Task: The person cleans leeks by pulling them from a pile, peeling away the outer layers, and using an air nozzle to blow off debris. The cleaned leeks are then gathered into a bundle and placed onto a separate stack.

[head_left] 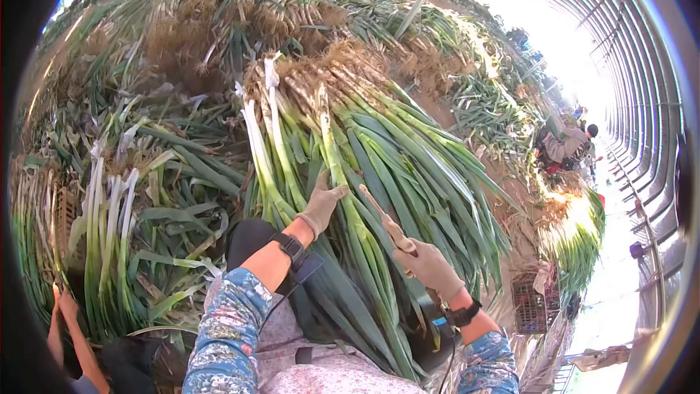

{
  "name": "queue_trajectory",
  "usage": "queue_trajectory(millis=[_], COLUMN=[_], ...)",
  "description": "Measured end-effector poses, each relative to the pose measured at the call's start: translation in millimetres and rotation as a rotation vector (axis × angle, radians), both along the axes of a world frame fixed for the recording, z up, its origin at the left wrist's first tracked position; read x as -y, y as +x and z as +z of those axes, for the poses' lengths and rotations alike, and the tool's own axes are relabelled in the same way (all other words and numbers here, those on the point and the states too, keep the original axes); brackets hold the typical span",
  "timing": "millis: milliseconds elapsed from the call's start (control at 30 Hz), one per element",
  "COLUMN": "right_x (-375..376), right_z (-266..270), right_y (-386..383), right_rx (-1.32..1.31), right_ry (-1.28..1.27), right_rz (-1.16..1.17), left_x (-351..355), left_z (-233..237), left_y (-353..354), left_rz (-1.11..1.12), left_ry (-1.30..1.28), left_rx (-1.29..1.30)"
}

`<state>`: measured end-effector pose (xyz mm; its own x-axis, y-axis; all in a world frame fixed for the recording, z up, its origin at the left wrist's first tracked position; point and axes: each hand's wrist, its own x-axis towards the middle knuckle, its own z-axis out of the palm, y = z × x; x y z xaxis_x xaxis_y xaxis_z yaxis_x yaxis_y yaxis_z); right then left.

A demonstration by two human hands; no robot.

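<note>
My left hand (321, 208), in a tan glove, is closed around a long green onion (328, 146) whose root end points away from me. In my gloved right hand (430, 266) is a tan blow gun (389, 221), its narrow nozzle angled up and left toward that onion. The nozzle tip is apart from the stalk. Beneath both hands spreads a large pile of green onions (415, 131), dirty roots at the far end and leaves toward me. At the pile's left edge lie a few clean white-stemmed onions (273, 102).
At the lower left, another person's hands (62, 310) touch onions near a brown crate (67, 222). Stripped leaves (175, 211) cover the ground there. More root-on bundles (240, 11) lie beyond. On the right are a dark crate (536, 305) and a seated person (569, 144).
</note>
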<state>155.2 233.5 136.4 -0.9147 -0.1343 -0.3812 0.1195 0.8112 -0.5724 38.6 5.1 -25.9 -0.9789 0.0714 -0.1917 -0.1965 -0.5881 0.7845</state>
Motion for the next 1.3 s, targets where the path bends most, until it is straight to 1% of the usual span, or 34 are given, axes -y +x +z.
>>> queue_trajectory(millis=[67,167,267,367,400,533,600,633,700,767,800,900,933,1067,1167,1300], right_x=[10,19,31,38,42,72,77,86,97,105,107,123,128,139,133,93], right_z=[-6,-11,-12,-26,-29,-21,-35,-32,-25,-31,-36,-37,-42,-59,-52,-50], right_y=[-9,-20,-37,-71,-82,-130,-159,-170,-195,-222,-237,-269,-283,-322,-306,-255], right_rx=[0.055,0.096,0.085,0.078,0.075,0.126,0.109,0.099,0.096,0.082,0.083,0.073,0.085,-0.017,0.048,0.116], right_ry=[0.0,-0.037,-0.08,-0.084,-0.077,-0.131,-0.179,-0.203,-0.113,-0.051,-0.061,-0.052,-0.011,-0.009,-0.068,-0.219], right_rz=[-0.007,-0.015,-0.002,0.005,0.008,-0.01,-0.014,-0.017,0.022,0.045,0.053,0.115,0.115,0.181,0.125,0.009], left_x=[0,-1,-5,-7,-9,-9,-6,-6,-8,-8,-11,-8,-10,-18,-16,-19], left_z=[1,4,-10,-1,-4,12,20,24,26,33,27,31,28,13,15,21], left_y=[-1,0,-5,-2,-3,0,4,5,4,6,4,2,0,-6,-7,-1], left_rz=[-0.016,0.003,0.022,0.036,0.06,0.091,0.059,0.041,0.068,0.088,0.104,0.064,0.051,0.087,0.072,0.055], left_ry=[0.037,0.013,0.012,-0.06,-0.092,-0.122,-0.11,-0.105,-0.078,-0.05,-0.064,-0.161,-0.116,-0.109,-0.107,-0.048], left_rx=[0.021,0.023,0.012,0.058,0.034,0.055,0.062,0.065,0.07,0.075,0.08,0.113,0.118,0.115,0.106,0.097])
